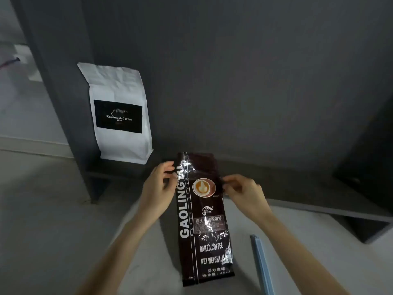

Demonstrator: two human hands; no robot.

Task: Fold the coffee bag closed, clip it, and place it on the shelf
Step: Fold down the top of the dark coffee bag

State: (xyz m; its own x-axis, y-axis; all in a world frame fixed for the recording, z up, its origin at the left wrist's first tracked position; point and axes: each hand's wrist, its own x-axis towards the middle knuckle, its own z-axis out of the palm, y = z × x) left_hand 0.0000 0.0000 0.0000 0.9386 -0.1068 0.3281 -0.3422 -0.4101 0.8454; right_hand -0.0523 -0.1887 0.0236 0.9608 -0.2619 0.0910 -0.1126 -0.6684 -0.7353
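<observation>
A tall, glossy dark brown coffee bag (204, 220) with white "GAOLING" lettering stands upright on a pale surface in front of me, its top flat and unfolded. My left hand (158, 188) pinches the bag's upper left edge. My right hand (242, 192) pinches the upper right edge at about the same height. A long pale blue clip bar (262, 267) lies on the surface to the right of the bag, apart from both hands. The dark grey shelf (265, 173) runs just behind the bag.
A white coffee bag (121, 116) with a black label stands on the shelf at the left, against a dark upright panel (63, 92). The shelf's dark back wall (244, 81) fills the view behind. A dark object (365, 167) sits at the far right.
</observation>
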